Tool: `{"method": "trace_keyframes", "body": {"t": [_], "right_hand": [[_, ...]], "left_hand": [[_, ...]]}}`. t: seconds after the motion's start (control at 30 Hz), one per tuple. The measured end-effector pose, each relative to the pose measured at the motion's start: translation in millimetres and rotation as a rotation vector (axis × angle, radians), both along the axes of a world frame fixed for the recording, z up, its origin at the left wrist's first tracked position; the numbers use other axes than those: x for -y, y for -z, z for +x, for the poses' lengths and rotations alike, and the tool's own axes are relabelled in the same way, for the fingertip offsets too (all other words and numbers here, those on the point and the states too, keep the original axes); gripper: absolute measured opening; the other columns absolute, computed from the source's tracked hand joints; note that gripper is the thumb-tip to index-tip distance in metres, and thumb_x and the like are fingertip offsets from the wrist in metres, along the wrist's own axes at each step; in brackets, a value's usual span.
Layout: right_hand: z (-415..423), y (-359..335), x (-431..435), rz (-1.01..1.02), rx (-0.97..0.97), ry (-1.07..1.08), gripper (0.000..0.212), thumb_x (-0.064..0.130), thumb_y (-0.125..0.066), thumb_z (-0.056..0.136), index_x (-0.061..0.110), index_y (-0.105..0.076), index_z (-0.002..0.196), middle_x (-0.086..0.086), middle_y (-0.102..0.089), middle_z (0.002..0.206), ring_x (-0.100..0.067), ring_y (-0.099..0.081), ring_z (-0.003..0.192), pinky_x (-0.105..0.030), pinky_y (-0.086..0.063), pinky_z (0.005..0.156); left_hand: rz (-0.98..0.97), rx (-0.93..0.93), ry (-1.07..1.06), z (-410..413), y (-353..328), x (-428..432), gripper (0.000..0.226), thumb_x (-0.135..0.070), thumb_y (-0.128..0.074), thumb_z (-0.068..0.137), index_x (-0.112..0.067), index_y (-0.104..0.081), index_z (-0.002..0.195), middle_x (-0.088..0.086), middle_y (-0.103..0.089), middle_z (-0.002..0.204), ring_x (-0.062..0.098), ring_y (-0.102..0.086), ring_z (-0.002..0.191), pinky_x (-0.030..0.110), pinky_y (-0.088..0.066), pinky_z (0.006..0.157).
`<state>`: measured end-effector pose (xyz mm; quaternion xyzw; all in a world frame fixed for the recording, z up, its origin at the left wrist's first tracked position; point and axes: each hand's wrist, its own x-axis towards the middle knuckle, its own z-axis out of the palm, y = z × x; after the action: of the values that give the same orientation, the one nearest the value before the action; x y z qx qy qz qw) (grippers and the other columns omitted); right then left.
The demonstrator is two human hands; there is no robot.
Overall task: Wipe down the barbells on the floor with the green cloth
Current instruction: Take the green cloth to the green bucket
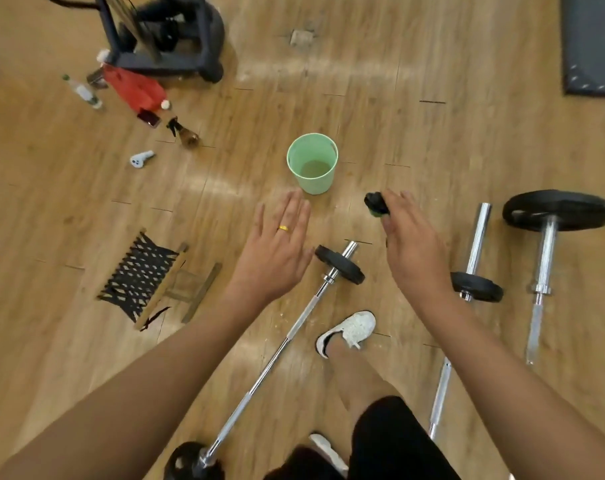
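Three chrome barbells lie on the wooden floor. The nearest barbell point(283, 344) runs diagonally between my arms, with small black plates at both ends. A second barbell point(476, 251) lies to the right, partly hidden by my right forearm. A third barbell point(543, 271) with a large black plate lies at the far right. My right hand point(412, 244) grips a dark, bunched green cloth point(376, 203) in the air, just right of the green bucket point(313, 168). My left hand point(277, 247) hovers with straight fingers and holds nothing.
The bucket holds murky water. A black woven mat on a wooden frame point(145, 278) lies left. Farther left are a spray bottle point(185, 133), a phone point(149, 118), a red cloth point(134, 87), a plastic bottle point(84, 92) and a machine base point(169, 43). My white shoe point(349, 332) stands beside the nearest bar.
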<state>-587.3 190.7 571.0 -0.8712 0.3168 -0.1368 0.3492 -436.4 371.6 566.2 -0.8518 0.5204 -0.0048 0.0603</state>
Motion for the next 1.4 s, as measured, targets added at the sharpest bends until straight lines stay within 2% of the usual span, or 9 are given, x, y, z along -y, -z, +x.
{"method": "trace_keyframes", "body": {"t": [0.1, 0.23, 0.4, 0.57, 0.67, 0.77, 0.97, 1.23, 1.4], "right_hand": [[47, -1, 29, 0.025, 0.059, 0.004, 0.04, 0.02, -0.039, 0.108, 0.016, -0.046, 0.147, -0.004, -0.05, 0.15, -0.022, -0.037, 0.144, -0.038, -0.039, 0.105], [79, -17, 57, 0.165, 0.137, 0.052, 0.04, 0.017, -0.043, 0.107, 0.015, -0.049, 0.146, 0.007, -0.058, 0.135, 0.001, -0.049, 0.117, 0.0, -0.028, 0.093], [103, -49, 73, 0.277, 0.164, 0.119, 0.038, 0.019, -0.045, 0.106, 0.021, -0.052, 0.144, 0.035, -0.051, 0.117, 0.018, -0.049, 0.105, 0.003, -0.033, 0.086], [137, -68, 77, 0.538, 0.234, 0.294, 0.036, 0.022, -0.053, 0.103, 0.028, -0.055, 0.138, 0.031, -0.061, 0.105, 0.019, -0.057, 0.099, -0.003, -0.044, 0.084], [160, -74, 77, 0.735, 0.316, 0.349, 0.031, 0.027, -0.059, 0.101, 0.033, -0.056, 0.13, 0.014, -0.073, 0.103, 0.006, -0.067, 0.098, -0.015, -0.054, 0.084], [177, -78, 82, 0.907, 0.357, 0.359, 0.042, 0.029, -0.063, 0.098, 0.023, -0.052, 0.139, 0.004, -0.075, 0.112, -0.008, -0.07, 0.106, -0.034, -0.058, 0.089], [200, -82, 70, 1.202, 0.452, 0.275, 0.038, 0.013, -0.068, 0.093, 0.028, -0.056, 0.126, 0.001, -0.073, 0.12, -0.017, -0.067, 0.115, -0.038, -0.058, 0.092], [205, -85, 64, 1.196, 0.461, 0.314, 0.05, 0.02, -0.077, 0.078, 0.032, -0.059, 0.123, 0.003, -0.073, 0.115, -0.015, -0.069, 0.11, -0.032, -0.058, 0.084], [208, -91, 67, 1.124, 0.401, 0.296, 0.06, 0.027, -0.08, 0.073, 0.03, -0.059, 0.129, -0.007, -0.069, 0.12, -0.013, -0.068, 0.106, -0.029, -0.056, 0.086]], "left_hand": [[0.047, 0.01, 0.008, 39, -7, 37, 0.071, -0.046, -0.023, 0.106, -0.003, -0.012, 0.16, 0.019, -0.001, 0.168, 0.032, 0.003, 0.156, 0.059, -0.012, 0.123], [0.074, -0.003, 0.032, 68, -25, 75, 0.071, -0.047, -0.02, 0.106, -0.003, -0.011, 0.16, 0.019, 0.0, 0.168, 0.032, 0.005, 0.156, 0.06, -0.013, 0.122], [-0.036, -0.07, 0.14, 87, -48, 108, 0.071, -0.047, -0.027, 0.106, -0.002, -0.016, 0.159, 0.017, -0.008, 0.168, 0.03, -0.003, 0.156, 0.058, -0.015, 0.123], [-0.122, -0.435, 0.203, 100, -56, 136, 0.074, -0.053, -0.03, 0.105, -0.008, -0.013, 0.161, 0.007, -0.013, 0.169, 0.014, -0.001, 0.156, 0.05, -0.013, 0.126], [-0.244, -0.768, 0.144, 115, -57, 153, 0.076, -0.048, -0.047, 0.102, -0.012, -0.015, 0.161, 0.005, -0.025, 0.166, 0.016, -0.023, 0.152, 0.042, -0.028, 0.122], [-0.338, -1.001, 0.091, 140, -57, 157, 0.07, -0.034, -0.054, 0.102, -0.019, -0.02, 0.161, -0.003, -0.043, 0.156, 0.01, -0.048, 0.135, 0.019, -0.04, 0.108], [-0.467, -1.251, -0.055, 182, -79, 143, 0.048, -0.022, -0.062, 0.1, -0.054, -0.054, 0.134, -0.017, -0.06, 0.139, 0.001, -0.057, 0.126, 0.029, -0.047, 0.107], [-0.339, -1.509, -0.109, 196, -99, 135, 0.031, -0.013, -0.05, 0.104, 0.0, -0.063, 0.129, 0.013, -0.071, 0.118, 0.026, -0.065, 0.116, 0.044, -0.049, 0.107], [-0.381, -1.687, -0.271, 194, -110, 137, 0.036, -0.032, -0.047, 0.101, -0.008, -0.065, 0.12, 0.014, -0.071, 0.107, 0.019, -0.069, 0.104, 0.031, -0.057, 0.088]]}}
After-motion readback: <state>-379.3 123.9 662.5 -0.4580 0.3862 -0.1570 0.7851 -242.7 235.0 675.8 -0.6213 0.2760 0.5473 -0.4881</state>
